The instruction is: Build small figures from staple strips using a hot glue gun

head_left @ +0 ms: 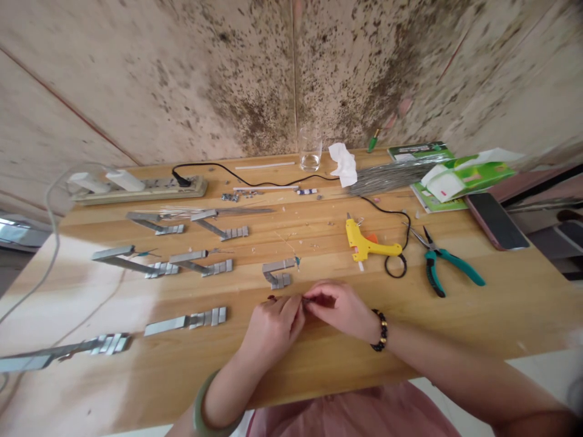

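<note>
My left hand point(276, 325) and my right hand point(341, 309) meet fingertip to fingertip above the front middle of the table. Both are closed in a pinch around something small and dark, mostly covered by my fingers. Just beyond them lies a short bent grey metal-looking piece point(279, 267) with a teal bit at its end. Similar grey pieces, bent into angles with banded ends, lie to the left, among them one bent piece point(186, 260) and one straight piece point(186, 321).
A yellow glue gun point(364, 243) and teal-handled pliers point(439, 255) lie to the right, near a phone point(496, 221). Behind are a wire bundle point(387, 176), crumpled tissue point(344, 164), a glass point(310, 155) and a power strip point(177, 189). A black cord crosses the table's back.
</note>
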Motion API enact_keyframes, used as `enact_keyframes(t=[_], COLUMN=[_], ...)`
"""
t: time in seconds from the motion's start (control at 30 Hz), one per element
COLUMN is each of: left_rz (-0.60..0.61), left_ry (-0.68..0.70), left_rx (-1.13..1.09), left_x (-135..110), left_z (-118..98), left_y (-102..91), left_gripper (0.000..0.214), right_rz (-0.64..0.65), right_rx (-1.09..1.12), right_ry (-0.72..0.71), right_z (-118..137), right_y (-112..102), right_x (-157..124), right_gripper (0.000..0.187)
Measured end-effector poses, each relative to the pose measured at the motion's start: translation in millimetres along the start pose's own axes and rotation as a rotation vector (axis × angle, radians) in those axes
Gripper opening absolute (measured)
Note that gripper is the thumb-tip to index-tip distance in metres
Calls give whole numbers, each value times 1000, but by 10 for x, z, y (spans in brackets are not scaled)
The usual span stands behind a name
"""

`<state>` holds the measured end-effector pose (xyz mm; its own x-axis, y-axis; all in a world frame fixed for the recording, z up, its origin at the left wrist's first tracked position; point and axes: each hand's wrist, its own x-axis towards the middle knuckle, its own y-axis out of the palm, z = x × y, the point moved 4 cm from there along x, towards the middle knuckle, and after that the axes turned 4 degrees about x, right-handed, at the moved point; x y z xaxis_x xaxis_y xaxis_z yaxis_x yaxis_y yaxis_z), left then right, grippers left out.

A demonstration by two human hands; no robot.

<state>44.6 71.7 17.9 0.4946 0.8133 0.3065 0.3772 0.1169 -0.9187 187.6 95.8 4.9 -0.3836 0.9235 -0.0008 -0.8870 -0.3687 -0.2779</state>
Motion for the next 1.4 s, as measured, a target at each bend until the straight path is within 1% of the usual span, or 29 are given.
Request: enact_keyframes(t=[0.13,0.27,0.53,0.73,0.83,0.97,1.1,1.2,1.27,1.4], left_rz=[-16,-31,17,57,76,73,36,5,-9,-22], left_ry=[-73,-112,-205,-267,-258,-191,-100,-44,-40,-89], left_rx=[-119,-198,-324,-370,-360,-314,-189,-93,-77,-144], left_x=[-5,-4,14,15,5,4,9,8,5,-5], left_z=[26,36,64,79,76,65,51,33,31,46], left_y=[-1,-6,-11,-11,-18,-26,-22,-22,-23,-15], left_gripper=[18,19,19,18,17,19,19,21,21,20], right_rz=[-3,-5,62,89,94,82,73,67,63,64], right_rx=[3,31,77,118,160,141,73,51,48,64], right_ry=[-22,-43,-2,22,44,14,-36,-45,-45,-49], right_z=[8,9,-32,-70,-76,-47,-22,-22,-26,-34], right_y=[5,6,10,23,21,2,-10,-5,1,10], right_x=[-15,-17,0,8,17,27,26,22,18,5], right_gripper=[13,14,14,15,15,15,14,13,13,13])
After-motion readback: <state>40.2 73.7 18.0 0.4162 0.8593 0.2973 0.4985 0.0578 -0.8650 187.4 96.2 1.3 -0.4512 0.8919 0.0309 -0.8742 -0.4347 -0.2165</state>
